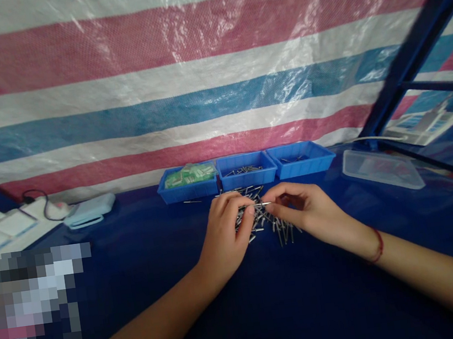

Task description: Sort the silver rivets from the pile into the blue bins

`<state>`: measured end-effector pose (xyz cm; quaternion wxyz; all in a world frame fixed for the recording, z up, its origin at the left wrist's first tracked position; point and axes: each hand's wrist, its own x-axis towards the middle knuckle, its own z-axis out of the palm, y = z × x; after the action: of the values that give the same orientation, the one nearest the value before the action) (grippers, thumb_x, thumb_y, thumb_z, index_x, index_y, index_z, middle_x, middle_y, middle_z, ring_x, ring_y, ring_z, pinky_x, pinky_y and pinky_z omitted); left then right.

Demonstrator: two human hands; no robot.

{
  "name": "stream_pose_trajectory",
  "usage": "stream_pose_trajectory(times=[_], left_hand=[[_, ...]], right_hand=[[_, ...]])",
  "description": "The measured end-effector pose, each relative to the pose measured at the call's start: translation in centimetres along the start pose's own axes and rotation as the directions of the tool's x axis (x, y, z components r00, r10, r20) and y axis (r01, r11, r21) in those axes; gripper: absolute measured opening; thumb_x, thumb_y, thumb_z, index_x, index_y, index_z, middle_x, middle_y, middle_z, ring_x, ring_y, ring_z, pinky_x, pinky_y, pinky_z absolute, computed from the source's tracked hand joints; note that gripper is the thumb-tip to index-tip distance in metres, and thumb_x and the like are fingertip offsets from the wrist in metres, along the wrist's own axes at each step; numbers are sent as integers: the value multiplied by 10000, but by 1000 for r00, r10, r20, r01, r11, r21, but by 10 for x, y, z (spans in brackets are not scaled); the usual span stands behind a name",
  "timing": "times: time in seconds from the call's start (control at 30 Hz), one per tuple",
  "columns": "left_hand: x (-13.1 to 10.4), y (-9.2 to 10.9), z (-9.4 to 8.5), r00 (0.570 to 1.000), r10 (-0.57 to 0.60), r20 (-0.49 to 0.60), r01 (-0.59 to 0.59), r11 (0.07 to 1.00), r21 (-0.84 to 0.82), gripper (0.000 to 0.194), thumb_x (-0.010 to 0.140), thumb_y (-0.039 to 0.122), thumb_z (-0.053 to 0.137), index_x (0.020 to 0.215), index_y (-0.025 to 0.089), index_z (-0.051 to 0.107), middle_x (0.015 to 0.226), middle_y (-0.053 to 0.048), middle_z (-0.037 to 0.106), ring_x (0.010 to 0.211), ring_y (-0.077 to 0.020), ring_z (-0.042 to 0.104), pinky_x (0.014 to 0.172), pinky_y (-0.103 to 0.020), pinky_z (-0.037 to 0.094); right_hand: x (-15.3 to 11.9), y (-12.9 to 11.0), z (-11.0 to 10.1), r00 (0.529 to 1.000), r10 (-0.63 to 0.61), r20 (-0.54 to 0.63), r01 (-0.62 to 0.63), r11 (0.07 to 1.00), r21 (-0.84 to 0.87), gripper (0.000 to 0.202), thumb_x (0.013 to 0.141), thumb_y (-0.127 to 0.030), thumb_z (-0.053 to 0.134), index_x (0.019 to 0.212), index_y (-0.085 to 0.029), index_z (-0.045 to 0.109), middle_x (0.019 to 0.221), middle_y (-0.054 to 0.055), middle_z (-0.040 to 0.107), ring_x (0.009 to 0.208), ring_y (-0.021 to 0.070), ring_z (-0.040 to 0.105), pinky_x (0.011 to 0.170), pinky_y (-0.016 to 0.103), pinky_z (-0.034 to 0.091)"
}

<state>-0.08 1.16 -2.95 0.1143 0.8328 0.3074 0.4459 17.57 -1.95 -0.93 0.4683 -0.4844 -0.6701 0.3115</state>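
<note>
Between my two hands a slim metal pop rivet (pixel 259 204) lies level, pinched at both ends. My left hand (pixel 229 226) is closed on its left end with thumb and forefinger. The right end is in the fingertips of my right hand (pixel 304 208), also closed. Just below and behind the fingers a loose pile of similar rivets (pixel 285 232) spreads over the dark blue table (pixel 245 311). Part of the pile is hidden by my hands. One single rivet (pixel 192 201) lies apart, left of the pile.
Behind the pile stand three blue bins: a left bin (pixel 189 191) with green-and-white packets, a middle bin (pixel 248 179) with rivets, a right bin (pixel 307 165) with a few thin pieces. A clear plastic lid (pixel 381 168), power strip (pixel 29 223) and light-blue case (pixel 90 210) lie farther out.
</note>
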Motion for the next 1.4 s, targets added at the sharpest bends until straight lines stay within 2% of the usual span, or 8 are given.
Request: stream_pose_trajectory(times=[0.2, 0.5, 0.67, 0.83, 0.97, 1.1, 1.2, 1.4], left_hand=[[-3, -1, 2, 998, -23, 52, 19, 997, 73, 113, 917, 178, 446, 937, 195, 556, 1031, -53, 540, 1004, -198, 490, 909, -373, 386], [-3, 3, 2, 997, -51, 52, 45, 992, 118, 162, 938, 202, 381, 970, 206, 539, 1066, -61, 532, 1052, -217, 461, 932, -415, 357], [-4, 1, 3, 993, -117, 26, 112, 985, 128, 170, 931, 220, 397, 1071, 217, 493, 1115, -67, 527, 1086, -232, 436, 933, -441, 342], [-4, -1, 4, 993, -114, 42, 107, 984, 143, 195, 897, 133, 394, 1029, 226, 502, 1102, -58, 529, 1083, -235, 434, 928, -441, 336], [-3, 0, 3, 993, -116, 19, 114, 988, 105, 238, 882, 76, 352, 1017, 213, 494, 1083, -57, 545, 1075, -222, 437, 928, -422, 339], [-2, -1, 3, 989, -151, -6, 151, 986, 75, 218, 896, 101, 348, 1011, 213, 496, 1064, -53, 561, 1055, -215, 452, 924, -409, 354], [-2, -1, 3, 988, -154, -21, 155, 985, 77, 207, 903, 119, 348, 1008, 213, 501, 1055, -51, 568, 1050, -211, 461, 920, -398, 365], [-2, 2, 3, 992, -128, 9, 127, 990, 66, 191, 899, 117, 375, 1001, 203, 510, 1050, -48, 587, 1038, -207, 482, 912, -395, 380]], right_hand=[[-3, -4, -1, 995, -91, -48, 90, 996, -24, 135, 775, -294, 627, 853, -186, 649, 693, -1, 605, 583, 111, 507, 537, 261, 424], [1, -7, -13, 918, -395, -29, 332, 808, -486, 91, 858, -246, 535, 830, -193, 602, 792, 31, 633, 753, 154, 567, 706, 298, 448], [29, 22, -53, 819, -370, -438, 5, 769, -639, 190, 845, -348, 531, 814, -184, 621, 732, 45, 625, 654, 177, 545, 641, 319, 433], [48, 55, -77, 837, -276, -472, -219, 621, -753, 282, 809, -323, 510, 901, -97, 652, 761, 134, 632, 799, 310, 574, 795, 501, 375], [41, 50, -63, 898, -267, -348, -99, 649, -754, 249, 799, -274, 499, 926, -112, 641, 789, 120, 638, 794, 276, 581, 771, 441, 405], [21, 21, -28, 963, -269, -2, 191, 691, -697, 145, 811, -253, 529, 723, -205, 634, 754, 12, 653, 723, 156, 587, 745, 297, 430], [6, 5, -7, 916, -303, 264, 402, 714, -574, 114, 814, -227, 552, 739, -189, 628, 775, 24, 636, 743, 160, 560, 743, 317, 418], [-3, 5, 3, 884, -278, 376, 455, 701, -550, 117, 810, -185, 564, 887, -201, 650, 844, 63, 622, 831, 213, 542, 734, 370, 429]])
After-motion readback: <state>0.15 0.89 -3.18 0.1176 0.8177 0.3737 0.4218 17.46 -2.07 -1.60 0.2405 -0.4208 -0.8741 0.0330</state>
